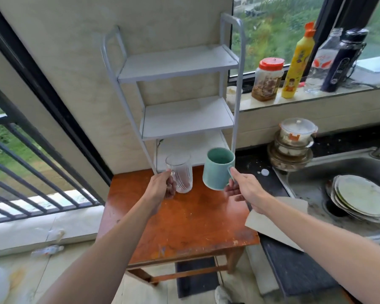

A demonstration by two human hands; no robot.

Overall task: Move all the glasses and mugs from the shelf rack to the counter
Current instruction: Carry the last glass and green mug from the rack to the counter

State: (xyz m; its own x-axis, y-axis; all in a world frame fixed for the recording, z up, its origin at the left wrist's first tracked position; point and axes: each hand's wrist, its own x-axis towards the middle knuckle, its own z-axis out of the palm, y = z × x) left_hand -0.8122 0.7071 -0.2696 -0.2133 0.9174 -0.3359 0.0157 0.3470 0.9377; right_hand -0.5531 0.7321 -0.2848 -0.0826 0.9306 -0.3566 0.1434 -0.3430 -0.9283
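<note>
Head view: left hand fingers wrap the fragile, slick glass mid-body. Right hand fingers pinch the rigid mug handle at 3 o'clock; support its heavier body.

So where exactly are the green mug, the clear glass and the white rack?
green mug (217, 172): head view, on its outer side wall.
clear glass (182, 174): head view, on its ribbed side.
white rack (188, 117): head view, on the middle shelf's surface.
</note>
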